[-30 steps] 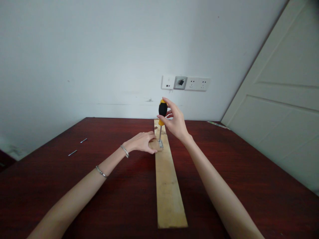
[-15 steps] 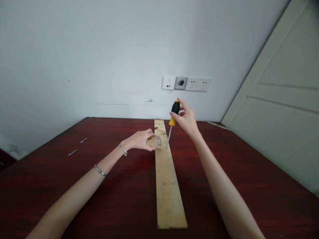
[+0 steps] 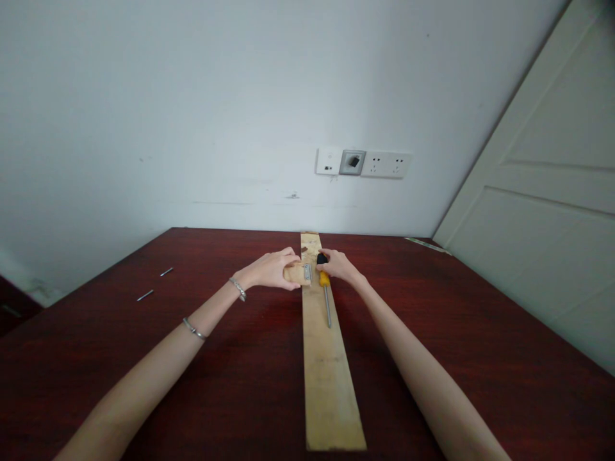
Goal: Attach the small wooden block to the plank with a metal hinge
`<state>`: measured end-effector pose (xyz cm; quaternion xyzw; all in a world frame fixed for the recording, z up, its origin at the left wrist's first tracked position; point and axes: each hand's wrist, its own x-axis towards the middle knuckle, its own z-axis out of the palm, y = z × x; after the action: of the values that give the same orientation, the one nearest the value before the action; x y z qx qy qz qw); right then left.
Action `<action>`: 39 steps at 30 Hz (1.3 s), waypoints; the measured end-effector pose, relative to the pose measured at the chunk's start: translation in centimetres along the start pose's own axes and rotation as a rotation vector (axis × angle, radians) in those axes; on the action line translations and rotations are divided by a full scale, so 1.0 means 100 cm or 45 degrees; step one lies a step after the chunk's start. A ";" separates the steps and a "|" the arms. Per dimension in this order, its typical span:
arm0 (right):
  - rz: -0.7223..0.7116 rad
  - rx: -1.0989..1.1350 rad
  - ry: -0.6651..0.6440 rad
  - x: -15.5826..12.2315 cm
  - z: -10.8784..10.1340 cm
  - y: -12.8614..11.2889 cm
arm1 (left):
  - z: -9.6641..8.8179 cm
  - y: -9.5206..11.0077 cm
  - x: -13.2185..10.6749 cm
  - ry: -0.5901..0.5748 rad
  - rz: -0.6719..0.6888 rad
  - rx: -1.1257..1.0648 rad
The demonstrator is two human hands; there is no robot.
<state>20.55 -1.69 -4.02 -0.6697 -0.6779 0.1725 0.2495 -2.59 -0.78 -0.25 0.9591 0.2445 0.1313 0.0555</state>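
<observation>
A long pale wooden plank lies lengthwise on the dark red table. My left hand is closed on a small wooden block at the plank's left edge, with a small metal bracket on the block and plank. My right hand grips the black-and-yellow handle of a screwdriver. The screwdriver lies flat on the plank, its shaft pointing towards me.
Two loose screws or nails lie on the table at the left. A white wall with a row of sockets stands behind the table. A white door is at the right.
My right hand has lifted the screwdriver off the bracket, swung it right and down, and laid it flat on the plank. The left hand has stayed on the block.
</observation>
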 end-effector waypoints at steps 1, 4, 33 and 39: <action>0.002 0.001 -0.020 0.000 0.001 0.001 | 0.000 0.000 0.000 0.001 -0.004 -0.003; -0.002 0.001 -0.077 0.000 0.003 0.003 | 0.001 -0.001 0.000 -0.007 -0.024 -0.015; -0.312 0.468 -0.143 -0.011 -0.023 -0.014 | 0.001 0.005 0.002 -0.021 0.000 -0.062; -0.591 0.170 -0.115 -0.020 -0.029 -0.026 | 0.001 0.004 0.002 -0.023 0.010 -0.052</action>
<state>20.03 -4.07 -0.36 -0.4696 -0.8111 0.1848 0.2958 -2.20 -1.05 -0.22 0.9599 0.2374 0.1278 0.0765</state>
